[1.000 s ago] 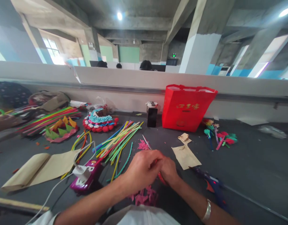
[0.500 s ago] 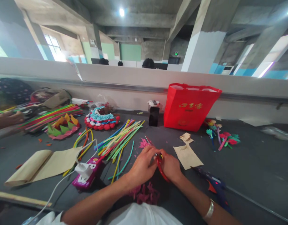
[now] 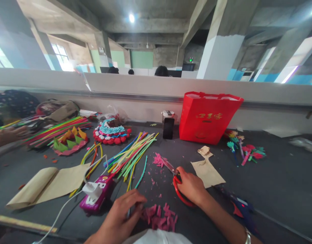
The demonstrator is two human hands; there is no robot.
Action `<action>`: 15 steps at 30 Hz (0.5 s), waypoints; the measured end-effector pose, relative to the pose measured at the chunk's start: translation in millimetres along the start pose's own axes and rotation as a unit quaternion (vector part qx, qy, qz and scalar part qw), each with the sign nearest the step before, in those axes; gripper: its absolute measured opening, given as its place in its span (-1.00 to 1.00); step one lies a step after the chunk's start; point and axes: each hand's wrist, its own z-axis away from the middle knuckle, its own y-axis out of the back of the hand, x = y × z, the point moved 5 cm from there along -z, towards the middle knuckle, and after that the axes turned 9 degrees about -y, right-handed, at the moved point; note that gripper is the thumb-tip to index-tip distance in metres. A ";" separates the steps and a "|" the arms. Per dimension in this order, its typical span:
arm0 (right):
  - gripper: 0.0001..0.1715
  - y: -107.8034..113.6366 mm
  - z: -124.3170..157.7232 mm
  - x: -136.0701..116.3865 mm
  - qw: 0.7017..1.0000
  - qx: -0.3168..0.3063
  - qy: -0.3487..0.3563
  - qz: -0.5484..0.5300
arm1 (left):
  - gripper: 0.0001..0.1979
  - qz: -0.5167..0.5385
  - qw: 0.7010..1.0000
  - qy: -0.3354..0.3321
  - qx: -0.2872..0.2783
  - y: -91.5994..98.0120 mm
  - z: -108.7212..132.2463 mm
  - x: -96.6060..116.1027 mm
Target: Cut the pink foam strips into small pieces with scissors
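At the near side of the table (image 3: 280,179): scissors and pink pieces

Head view, the only one supplied. Right hand (image 3: 193,185): fingers closed around the handles of the scissors (image 3: 170,167); whether the thumb sits inside a loop cannot be told. The scissors slant away to the left, with the red handles nearer the wearer and the blade tips at the far pink pieces (image 3: 158,160). Contact between tips and pieces cannot be confirmed.

Left hand (image 3: 120,211): fingers bent, back upward, just beside the near pink pieces (image 3: 159,218). The fingertips are partly hidden, so whether they pinch anything cannot be told. A scatter of small scraps lies between the two piles.

Handling, by judgement. Scissors: stiff, moderately light, smooth at the handles. Take hold by the red loops; keep fingers clear of the blades. Pink pieces: very light, soft and easily scattered. Pinch a single piece at one end, or gather several with a cupped hand; avoid sweeping sleeves across them.

Surroundings. Left of the scissors: coloured stems (image 3: 135,152) and a purple power strip (image 3: 109,184). Right: a beige sheet (image 3: 208,173), near the right hand, and a dark-blue tool (image 3: 243,205). Beyond: a phone (image 3: 168,128) and a red bag (image 3: 209,120). Far left: a co-worker's hand (image 3: 9,136).
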 end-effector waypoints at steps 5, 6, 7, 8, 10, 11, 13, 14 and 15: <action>-0.71 6.5 22.1 6.9 0.999 -0.014 0.020 0.025 | -0.85 -0.021 0.999 0.003 0.037 5.0 -5.5 -2.7; -0.65 7.7 27.1 9.2 0.999 -0.020 0.024 0.026 | -0.85 -0.024 0.999 0.003 0.039 4.2 -10.9 -0.6; -0.58 8.6 32.2 10.9 0.999 -0.029 0.031 0.026 | -0.84 -0.022 0.999 0.003 0.039 2.9 -17.9 2.4; -0.51 9.0 37.2 11.8 0.998 -0.038 0.037 0.026 | -0.82 -0.018 0.999 0.005 0.039 1.1 -26.3 5.8; -0.41 8.4 47.4 9.3 0.996 -0.060 0.055 0.025 | -0.80 0.005 0.999 0.010 0.035 -4.4 -46.7 13.5; -0.37 7.9 52.5 6.0 0.995 -0.067 0.066 0.023 | -0.79 0.025 0.999 0.010 0.024 -9.0 -57.9 17.2; -0.36 9.0 61.1 -2.0 0.994 -0.063 0.086 0.016 | -0.79 0.064 0.998 0.006 0.015 -18.3 -79.3 22.0; -0.38 11.4 63.8 -4.8 0.995 -0.049 0.091 0.013 | -0.80 0.080 0.997 0.000 0.013 -23.5 -88.6 22.6; -0.41 15.3 64.6 -5.5 0.995 -0.033 0.091 0.011 | -0.81 0.095 0.995 -0.002 0.011 -28.9 -96.0 20.8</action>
